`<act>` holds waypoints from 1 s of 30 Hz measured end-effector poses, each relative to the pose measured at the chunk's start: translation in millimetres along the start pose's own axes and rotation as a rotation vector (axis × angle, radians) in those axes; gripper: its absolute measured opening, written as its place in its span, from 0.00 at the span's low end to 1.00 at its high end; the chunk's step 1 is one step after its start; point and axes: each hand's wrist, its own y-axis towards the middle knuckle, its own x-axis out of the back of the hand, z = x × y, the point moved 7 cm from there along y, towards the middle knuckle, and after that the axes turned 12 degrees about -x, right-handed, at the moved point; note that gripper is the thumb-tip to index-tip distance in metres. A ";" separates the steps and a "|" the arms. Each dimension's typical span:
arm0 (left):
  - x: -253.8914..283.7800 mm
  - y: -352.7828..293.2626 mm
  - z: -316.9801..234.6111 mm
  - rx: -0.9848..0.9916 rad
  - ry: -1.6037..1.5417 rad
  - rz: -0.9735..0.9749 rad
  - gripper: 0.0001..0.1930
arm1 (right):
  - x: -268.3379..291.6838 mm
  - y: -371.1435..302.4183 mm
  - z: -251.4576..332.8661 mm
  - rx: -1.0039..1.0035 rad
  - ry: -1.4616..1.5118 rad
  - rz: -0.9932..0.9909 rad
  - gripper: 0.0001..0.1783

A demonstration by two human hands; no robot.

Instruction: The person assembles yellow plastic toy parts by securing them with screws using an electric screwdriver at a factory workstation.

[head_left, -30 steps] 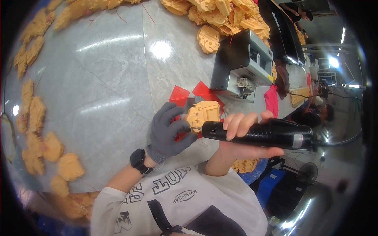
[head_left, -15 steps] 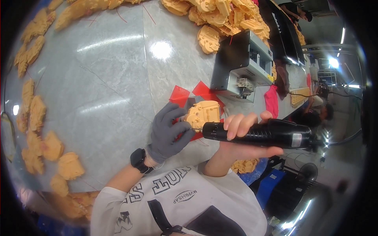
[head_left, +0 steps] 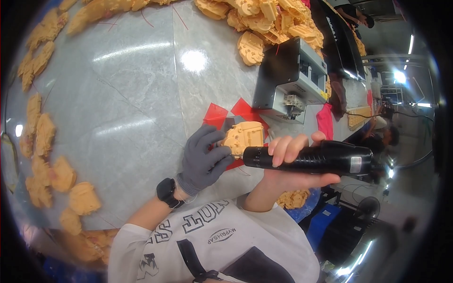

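Observation:
A black electric screwdriver (head_left: 306,159) lies across my bare right hand (head_left: 292,165), which is closed round its body. Its bit end points left, at the lower edge of a yellow-orange plastic housing (head_left: 246,134). My left hand (head_left: 205,153), in a grey glove, has its curled fingers against the housing's left side, with fingertips close to the screwdriver's bit. The housing rests over a dark grey block (head_left: 230,123) with red pieces (head_left: 216,114) sticking out around it. My hand and the screwdriver hide part of the block.
Behind the housing stands a black and grey bench machine (head_left: 292,80). A heap of similar plastic housings (head_left: 278,21) lies beyond it, and more housings (head_left: 42,137) line the table's left edge. A pink cloth (head_left: 324,120) lies right of the machine. A cable (head_left: 410,164) trails from the screwdriver.
My left fingers have shifted slightly near the housing's lower edge, and the screwdriver's thin bit shows more clearly beside them. The right hand keeps its grip and has hardly moved.

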 end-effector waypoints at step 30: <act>0.3 -1.4 -2.5 -0.016 0.022 -0.003 0.11 | 5.0 -1.8 -2.5 0.006 -0.007 -0.050 0.42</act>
